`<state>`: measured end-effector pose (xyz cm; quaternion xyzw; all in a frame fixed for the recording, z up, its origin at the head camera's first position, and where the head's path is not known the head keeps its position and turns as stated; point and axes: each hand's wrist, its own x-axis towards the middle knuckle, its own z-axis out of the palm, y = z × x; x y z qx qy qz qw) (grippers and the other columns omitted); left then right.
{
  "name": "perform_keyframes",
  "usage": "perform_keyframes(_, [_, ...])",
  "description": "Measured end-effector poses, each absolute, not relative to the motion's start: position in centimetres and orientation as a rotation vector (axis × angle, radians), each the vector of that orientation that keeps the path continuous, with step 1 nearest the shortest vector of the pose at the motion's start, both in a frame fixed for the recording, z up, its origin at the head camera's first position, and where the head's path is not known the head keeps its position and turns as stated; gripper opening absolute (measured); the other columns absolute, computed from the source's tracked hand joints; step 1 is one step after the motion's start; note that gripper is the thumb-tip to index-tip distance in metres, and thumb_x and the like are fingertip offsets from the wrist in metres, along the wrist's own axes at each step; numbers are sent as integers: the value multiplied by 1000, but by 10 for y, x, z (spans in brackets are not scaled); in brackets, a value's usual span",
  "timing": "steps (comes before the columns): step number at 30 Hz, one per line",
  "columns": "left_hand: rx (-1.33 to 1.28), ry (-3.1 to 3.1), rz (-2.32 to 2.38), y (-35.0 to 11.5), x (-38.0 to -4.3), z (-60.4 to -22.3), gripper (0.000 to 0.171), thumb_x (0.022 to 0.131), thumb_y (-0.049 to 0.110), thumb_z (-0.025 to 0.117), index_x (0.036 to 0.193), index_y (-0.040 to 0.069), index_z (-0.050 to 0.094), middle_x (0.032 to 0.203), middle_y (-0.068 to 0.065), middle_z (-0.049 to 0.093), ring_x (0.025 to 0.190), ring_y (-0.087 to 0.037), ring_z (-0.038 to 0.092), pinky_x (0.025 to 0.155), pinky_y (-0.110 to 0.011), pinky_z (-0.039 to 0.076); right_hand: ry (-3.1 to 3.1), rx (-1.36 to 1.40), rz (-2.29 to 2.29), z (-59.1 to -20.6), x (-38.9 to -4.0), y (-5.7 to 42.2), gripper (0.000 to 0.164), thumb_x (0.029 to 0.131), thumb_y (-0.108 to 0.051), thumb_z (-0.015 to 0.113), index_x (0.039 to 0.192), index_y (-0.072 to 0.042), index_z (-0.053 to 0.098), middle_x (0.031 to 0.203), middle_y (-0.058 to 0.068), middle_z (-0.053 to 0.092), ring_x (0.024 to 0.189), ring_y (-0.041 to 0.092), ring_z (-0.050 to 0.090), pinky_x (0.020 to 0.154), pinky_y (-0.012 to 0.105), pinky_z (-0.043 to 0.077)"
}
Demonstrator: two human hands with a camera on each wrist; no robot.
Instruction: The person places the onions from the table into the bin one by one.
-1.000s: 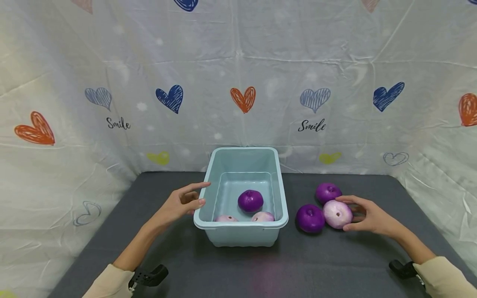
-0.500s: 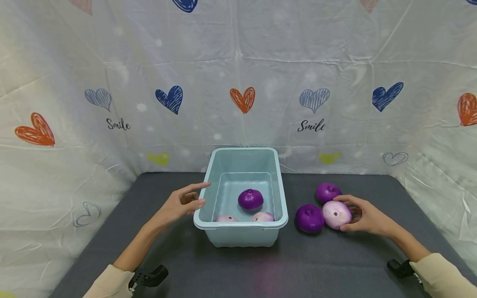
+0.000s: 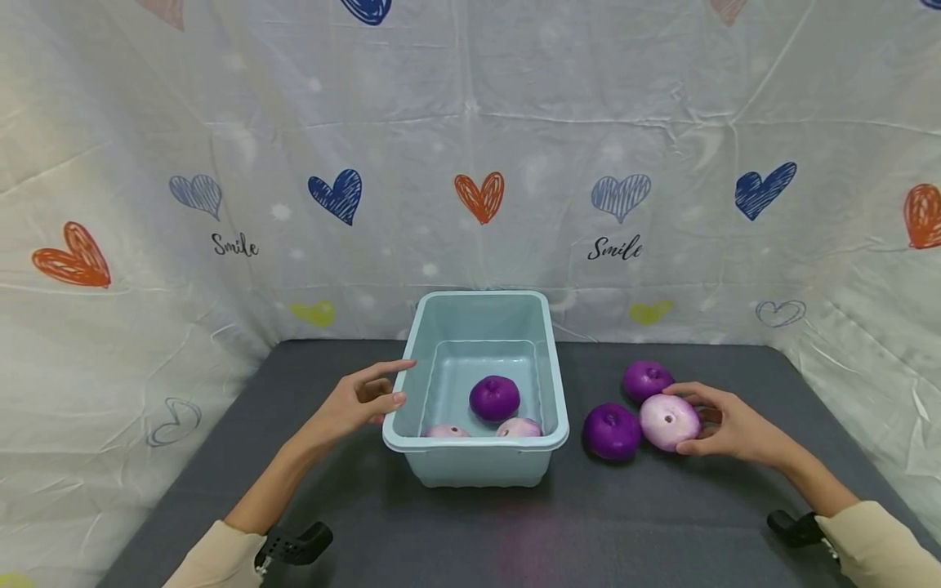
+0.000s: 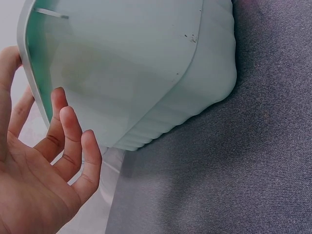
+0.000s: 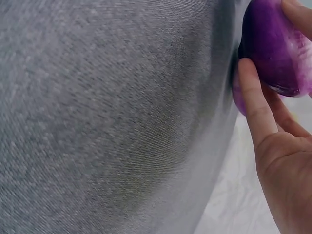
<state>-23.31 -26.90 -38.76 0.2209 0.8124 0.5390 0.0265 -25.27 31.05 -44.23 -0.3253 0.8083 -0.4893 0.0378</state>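
Thumb and fingers of my right hand [image 3: 735,426] grip a red onion [image 3: 669,423], its pale pink-white side facing the head camera. The right wrist view shows this onion [image 5: 275,48] deep purple on its other side, between thumb and fingers. Two dark purple onions lie close by, one onion [image 3: 612,431] to its left, another onion [image 3: 647,380] behind. My left hand [image 3: 351,408] rests thumb and straight index finger on the left rim of a light blue plastic bin [image 3: 478,467]. Its other fingers [image 4: 72,134] bend loosely outside the wall in the left wrist view.
Inside the bin lie a purple onion [image 3: 494,398] and two pale onions near the front wall, one pale onion [image 3: 519,428] at right, another pale onion [image 3: 447,431] at left. A dark grey cloth [image 3: 470,539] covers the table. Behind hangs a white curtain [image 3: 544,147] printed with hearts.
My right hand and the pale-sided onion shift slightly left, then back slightly right, parting a little from the purple onion at left. The left hand and the bin stay put.
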Motion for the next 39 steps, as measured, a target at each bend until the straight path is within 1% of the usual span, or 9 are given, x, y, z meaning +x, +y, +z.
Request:
perform_keyframes(3, [687, 2510, 1663, -269, -233, -388, 50, 101, 16, 66, 149, 16, 54, 85, -13, 56, 75, -35, 50, 69, -38, 50, 2493, -980, -1509, -440, -252, 311, 69, 80, -2, 87, 140, 0, 53, 124, 23, 57, 105, 19, 65, 76, 36, 58])
perform_keyframes(8, [695, 2512, 1667, -269, -234, -388, 50, 101, 16, 66, 149, 16, 54, 85, -14, 57, 74, -25, 52, 70, -39, 51, 2502, -949, -1548, -435, -254, 313, 70, 79, 0, 87, 140, 0, 53, 125, 22, 56, 106, 18, 65, 77, 37, 57])
perform_keyframes(10, [699, 2516, 1665, -269, -234, -389, 50, 101, 15, 66, 149, 16, 54, 84, -13, 57, 75, -26, 52, 70, -39, 51, 2506, -940, -1568, -434, -255, 314, 70, 80, 1, 86, 141, 0, 52, 127, 21, 56, 108, 16, 64, 78, 36, 57])
perform_keyframes(14, [698, 2526, 1660, -269, -234, -388, 49, 101, 16, 66, 149, 16, 55, 84, -13, 56, 77, -36, 51, 69, -38, 51, 2509, -917, -1621, -428, -257, 313, 71, 82, 3, 84, 144, 1, 50, 134, 18, 54, 113, 12, 62, 81, 35, 56])
perform_keyframes(17, [685, 2532, 1659, -269, -233, -388, 49, 101, 17, 67, 148, 17, 55, 84, -13, 56, 77, -36, 51, 71, -40, 51, 2509, -895, -1668, -423, -259, 311, 72, 83, 3, 83, 146, 0, 49, 138, 15, 54, 117, 11, 60, 85, 32, 55])
perform_keyframes(28, [672, 2540, 1661, -269, -230, -388, 49, 101, 17, 67, 148, 17, 55, 84, -13, 56, 74, -18, 52, 69, -39, 50, 2492, -821, -1738, -410, -267, 299, 72, 88, 2, 79, 151, -5, 46, 143, 17, 50, 123, 10, 56, 90, 30, 52])
perform_keyframes(31, [677, 2537, 1669, -268, -231, -388, 49, 101, 17, 67, 148, 17, 56, 83, -13, 55, 72, -16, 50, 68, -38, 49, 2485, -818, -1744, -406, -269, 293, 70, 88, 2, 78, 151, -7, 47, 143, 17, 50, 124, 11, 56, 91, 30, 51])
perform_keyframes(33, [681, 2531, 1676, -268, -231, -388, 49, 101, 16, 67, 148, 16, 56, 83, -12, 55, 72, -16, 50, 68, -39, 49, 2472, -827, -1756, -403, -271, 288, 70, 88, 2, 78, 150, -6, 47, 143, 18, 49, 124, 13, 56, 91, 30, 51])
perform_keyframes(39, [692, 2518, 1685, -268, -232, -388, 49, 101, 15, 67, 148, 15, 56, 83, -12, 55, 73, -30, 50, 69, -41, 49, 2420, -849, -1790, -395, -279, 270, 70, 89, 3, 77, 151, -5, 45, 145, 21, 46, 124, 16, 56, 92, 30, 51])
